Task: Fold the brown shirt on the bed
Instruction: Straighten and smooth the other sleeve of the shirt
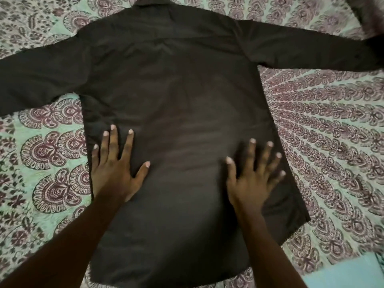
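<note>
Shirt first: where do we find it?

We see the brown shirt (187,100) spread flat on the bed (324,125), back side up, with its collar (166,1) at the far end and its hem (166,273) nearest us. It lies on a mint-green cover (52,183) printed with maroon paisley.

And the sleeves?

Both reach outward, the left sleeve (37,80) to our left and the right sleeve (311,46) to our right. Each lies flat on the cover.

Where are our hands?

Our left hand (112,171) presses palm-down on the shirt's lower body, near its left edge. Our right hand (251,183) presses palm-down near the right edge. The two are roughly level and well apart.

And the fingers (113,142)?

On both hands we see them straight and spread apart, flat on the cloth, gripping nothing.

Anything else?

We see a plain pale-blue cloth (342,273) at the lower right corner, and a dark blurred shape (365,13) at the upper right that we cannot make out.
</note>
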Demonstrator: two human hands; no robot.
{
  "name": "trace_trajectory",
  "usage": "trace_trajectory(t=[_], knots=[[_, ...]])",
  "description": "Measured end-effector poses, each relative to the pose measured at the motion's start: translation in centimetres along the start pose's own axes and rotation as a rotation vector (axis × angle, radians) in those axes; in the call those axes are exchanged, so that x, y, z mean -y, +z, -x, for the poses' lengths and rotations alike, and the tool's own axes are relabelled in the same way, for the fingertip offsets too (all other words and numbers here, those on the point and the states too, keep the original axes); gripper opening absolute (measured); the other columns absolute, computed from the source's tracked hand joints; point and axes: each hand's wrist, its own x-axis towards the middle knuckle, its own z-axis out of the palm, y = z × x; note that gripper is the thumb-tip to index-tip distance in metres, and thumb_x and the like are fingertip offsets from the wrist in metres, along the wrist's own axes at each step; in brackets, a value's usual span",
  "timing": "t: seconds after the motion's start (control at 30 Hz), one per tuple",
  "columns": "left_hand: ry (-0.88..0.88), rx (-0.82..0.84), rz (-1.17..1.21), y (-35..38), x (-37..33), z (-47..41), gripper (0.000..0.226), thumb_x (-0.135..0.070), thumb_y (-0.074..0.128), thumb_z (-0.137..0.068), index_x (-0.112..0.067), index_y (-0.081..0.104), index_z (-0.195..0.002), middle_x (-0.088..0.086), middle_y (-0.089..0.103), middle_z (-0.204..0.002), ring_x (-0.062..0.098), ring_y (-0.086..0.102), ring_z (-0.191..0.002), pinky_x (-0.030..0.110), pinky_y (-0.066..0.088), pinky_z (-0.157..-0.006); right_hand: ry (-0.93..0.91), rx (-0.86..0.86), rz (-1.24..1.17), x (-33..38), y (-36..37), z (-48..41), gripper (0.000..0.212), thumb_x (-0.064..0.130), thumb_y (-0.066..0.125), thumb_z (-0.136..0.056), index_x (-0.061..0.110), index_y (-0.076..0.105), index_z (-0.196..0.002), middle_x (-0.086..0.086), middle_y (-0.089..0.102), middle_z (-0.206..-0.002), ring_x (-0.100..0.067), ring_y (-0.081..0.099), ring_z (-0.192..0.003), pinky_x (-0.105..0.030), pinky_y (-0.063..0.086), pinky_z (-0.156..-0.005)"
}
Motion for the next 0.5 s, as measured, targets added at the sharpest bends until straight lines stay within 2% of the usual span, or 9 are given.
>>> trace_trajectory(t=[0.07,0.13,0.3,0.4,0.5], knots=[[0.003,0.006,0.000,0.1,0.1,0.1,0.091,-0.073,0.035,-0.090,-0.032,0.008,-0.166,0.009,-0.003,-0.175,0.032,0.004,-0.161,0.056,0.013,-0.128,-0.191,0.075,0.017,1.9,0.6,1.6,0.073,0.074,0.030,-0.099,0.044,0.012,-0.163,-0.003,-0.003,-0.175,-0.032,-0.006,-0.160,-0.059,-0.002,-0.124],[0.009,0.023,0.006,0.2,0.3,0.0,0.090,-0.074,0.034,-0.090,-0.032,0.006,-0.166,0.010,-0.003,-0.175,0.033,0.004,-0.161,0.057,0.012,-0.128,-0.211,0.136,0.045,1.4,0.8,3.4,0.070,0.075,0.027,-0.099,0.050,0.008,-0.161,0.001,-0.005,-0.174,-0.029,-0.007,-0.161,-0.060,0.002,-0.125],[0.055,0.096,0.003,0.0,0.6,1.2,0.097,-0.079,0.032,-0.089,-0.027,0.005,-0.166,0.013,-0.003,-0.174,0.039,0.002,-0.160,0.061,0.011,-0.127,0.047,0.079,0.075,-5.2,-1.0,7.5,0.068,0.076,0.025,-0.098,0.055,0.006,-0.159,0.003,0.000,-0.175,-0.025,0.003,-0.161,-0.058,0.012,-0.126],[0.214,0.150,0.006,-0.2,1.0,5.4,0.104,-0.080,0.038,-0.086,-0.022,0.008,-0.167,0.012,-0.005,-0.175,0.040,0.001,-0.160,0.062,0.008,-0.127,0.181,0.055,0.049,-7.7,-2.1,9.6,0.068,0.075,0.025,-0.098,0.053,0.009,-0.160,0.002,0.002,-0.175,-0.025,0.004,-0.161,-0.058,0.013,-0.126],[0.416,0.223,0.027,-0.6,1.6,11.8,0.104,-0.078,0.046,-0.085,-0.023,0.012,-0.166,0.009,-0.002,-0.175,0.036,0.003,-0.161,0.062,0.009,-0.127,0.268,0.135,0.026,-7.4,-2.6,10.7,0.069,0.075,0.023,-0.100,0.051,0.002,-0.161,0.000,-0.004,-0.174,-0.027,-0.003,-0.161,-0.061,0.006,-0.126]])
